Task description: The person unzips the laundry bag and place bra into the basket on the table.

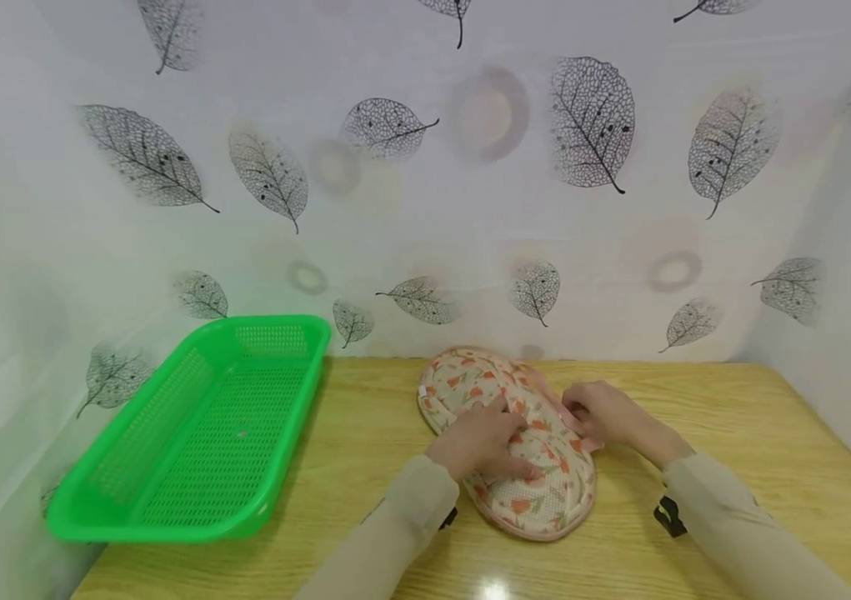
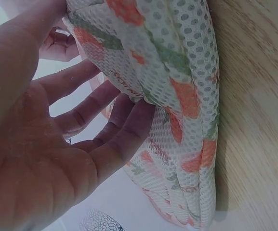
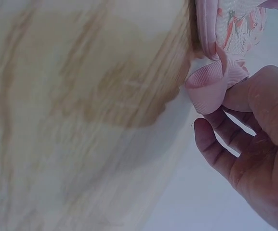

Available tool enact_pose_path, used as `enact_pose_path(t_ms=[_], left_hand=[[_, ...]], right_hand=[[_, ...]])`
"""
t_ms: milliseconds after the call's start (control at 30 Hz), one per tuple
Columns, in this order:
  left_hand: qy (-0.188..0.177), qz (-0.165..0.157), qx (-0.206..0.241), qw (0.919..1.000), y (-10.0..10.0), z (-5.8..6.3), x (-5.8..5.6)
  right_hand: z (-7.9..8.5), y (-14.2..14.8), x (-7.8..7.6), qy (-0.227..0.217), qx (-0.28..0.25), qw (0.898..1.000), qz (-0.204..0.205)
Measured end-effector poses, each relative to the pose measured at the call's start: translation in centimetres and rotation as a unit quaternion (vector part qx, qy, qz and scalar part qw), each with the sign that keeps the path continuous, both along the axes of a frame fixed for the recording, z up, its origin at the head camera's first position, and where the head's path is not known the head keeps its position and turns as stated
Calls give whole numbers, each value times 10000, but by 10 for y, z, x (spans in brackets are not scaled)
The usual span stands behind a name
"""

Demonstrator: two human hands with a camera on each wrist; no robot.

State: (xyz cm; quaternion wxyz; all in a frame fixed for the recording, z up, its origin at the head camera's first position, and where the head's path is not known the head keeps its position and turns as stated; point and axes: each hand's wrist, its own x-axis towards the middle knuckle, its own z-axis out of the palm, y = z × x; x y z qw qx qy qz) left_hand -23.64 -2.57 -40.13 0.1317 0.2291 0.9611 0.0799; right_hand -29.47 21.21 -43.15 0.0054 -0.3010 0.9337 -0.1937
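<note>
A padded mesh cushion (image 1: 545, 492) with orange flowers, green leaves and pink edging lies slantwise on the table. My left hand (image 1: 481, 442) rests on its middle, fingers and thumb spread. In the left wrist view, the fingertips (image 2: 146, 108) touch a fold of the mesh (image 2: 182, 96). At the cushion's right edge, my right hand (image 1: 605, 414) pinches a pink ribbon (image 1: 571, 419). The right wrist view shows the ribbon (image 3: 208, 91) looped beside the pink edging, its end between thumb and forefinger, the other fingers loosely bent. A small white tag (image 1: 422, 391) sits on the cushion's left edge.
A green plastic basket (image 1: 263, 492) with a perforated bottom stands on the left of the wooden table (image 1: 710, 433). White sheeting printed with leaves (image 1: 485, 233) rises behind the table and at both sides.
</note>
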Motion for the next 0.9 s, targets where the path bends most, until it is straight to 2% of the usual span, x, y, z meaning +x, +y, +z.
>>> enact_pose_path(t_ms=[500,900], left_hand=[[-64,83,-6,9999,0,2,1],[-37,65,-17,10000,0,3,1]], right_hand=[[0,4,6,43,95,9999,-72],[2,7,12,164,13,9999,41]])
